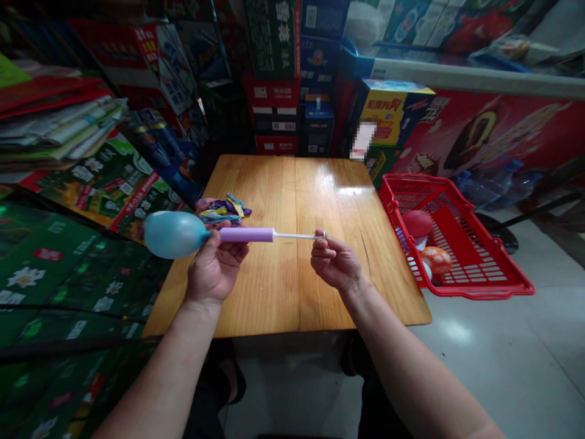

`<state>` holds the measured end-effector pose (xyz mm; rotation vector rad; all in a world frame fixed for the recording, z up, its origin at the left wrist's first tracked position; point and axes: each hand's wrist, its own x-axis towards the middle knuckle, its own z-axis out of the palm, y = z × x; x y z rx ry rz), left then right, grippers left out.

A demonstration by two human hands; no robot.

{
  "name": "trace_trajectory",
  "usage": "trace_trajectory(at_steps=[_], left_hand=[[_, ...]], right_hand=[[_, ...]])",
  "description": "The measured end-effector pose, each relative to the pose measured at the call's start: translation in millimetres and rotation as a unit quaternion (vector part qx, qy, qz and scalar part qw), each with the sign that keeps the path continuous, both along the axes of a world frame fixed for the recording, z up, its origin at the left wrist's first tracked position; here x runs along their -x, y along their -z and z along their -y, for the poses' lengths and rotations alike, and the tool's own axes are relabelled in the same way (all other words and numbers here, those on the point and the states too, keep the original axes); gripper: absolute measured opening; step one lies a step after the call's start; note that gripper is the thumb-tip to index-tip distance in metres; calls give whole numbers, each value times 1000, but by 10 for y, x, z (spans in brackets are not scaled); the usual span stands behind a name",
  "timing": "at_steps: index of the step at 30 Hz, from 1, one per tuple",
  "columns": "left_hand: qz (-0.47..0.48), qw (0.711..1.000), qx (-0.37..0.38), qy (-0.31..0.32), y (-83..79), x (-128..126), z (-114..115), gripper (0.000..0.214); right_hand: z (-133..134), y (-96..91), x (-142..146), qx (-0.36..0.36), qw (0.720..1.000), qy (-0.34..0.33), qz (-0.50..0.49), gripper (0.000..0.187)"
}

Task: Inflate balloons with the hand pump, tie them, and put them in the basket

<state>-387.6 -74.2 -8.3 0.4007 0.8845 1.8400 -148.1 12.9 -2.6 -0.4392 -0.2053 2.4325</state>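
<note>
My left hand [214,265] is closed around the front end of a lilac hand pump [247,235], pinching the neck of a partly blown-up light blue balloon [173,234] onto its nozzle. My right hand [335,261] is closed on the pump's handle at the end of the thin white rod [297,236], which is drawn out to the right. Both hands hover above a wooden table [297,292]. A heap of limp, many-coloured balloons [222,209] lies on the table's left side, just behind the pump.
A red plastic basket [475,286] stands to the right of the table, with a red balloon [417,223] and an orange patterned balloon [436,259] inside. Stacked cartons line the left and the back. Grey floor lies to the right and in front.
</note>
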Motion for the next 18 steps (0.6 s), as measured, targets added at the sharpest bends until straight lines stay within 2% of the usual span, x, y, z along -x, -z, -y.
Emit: trace_trajectory(at_steps=[3, 7, 12, 16, 18], left_hand=[[-6, 999, 5, 32, 5, -45, 31, 33], [6, 996, 16, 90, 44, -202, 67, 33], [13, 996, 20, 82, 64, -240, 51, 32], [23, 997, 28, 62, 44, -118, 26, 31], [20, 999, 16, 38, 22, -27, 16, 32]], right_hand=[[43, 39, 32, -1, 1000, -12, 14, 6], [153, 161, 157, 10, 999, -48, -5, 15], [160, 231, 201, 10, 998, -44, -40, 18], [71, 156, 104, -5, 998, -52, -21, 17], [25, 101, 46, -13, 999, -34, -17, 14]])
